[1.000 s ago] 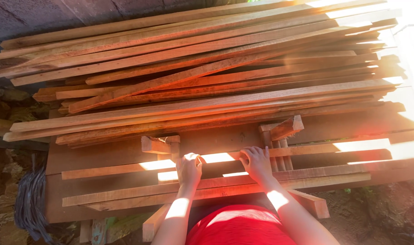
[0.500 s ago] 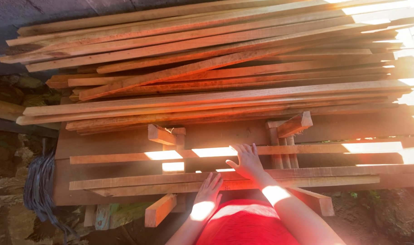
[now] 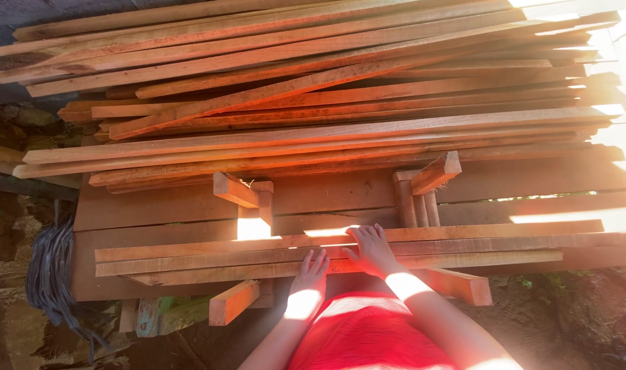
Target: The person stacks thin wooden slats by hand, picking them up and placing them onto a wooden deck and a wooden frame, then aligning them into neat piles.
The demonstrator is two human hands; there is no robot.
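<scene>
Both hands flat on the near slats, outdoor wood stack, hard sun from my right.

Surface: wide planks (image 3: 155, 205) on a low bench over dirt ground (image 3: 573, 308); big pile of long battens (image 3: 313, 89) beyond my fingertips, dark bundle of strapping (image 3: 49, 274) off to my left. The three near slats (image 3: 189, 257) run left-right, long axis crosswise to my fingers, ends pointing out past both hands. My left hand (image 3: 309, 274) lies palm down, fingers slightly spread, tips on the nearest slat. My right hand (image 3: 373, 250) lies flat across all three, fingers spread, nothing pinched. Short offcut block (image 3: 234, 301) sits left of my left fingers, below the slats.
</scene>
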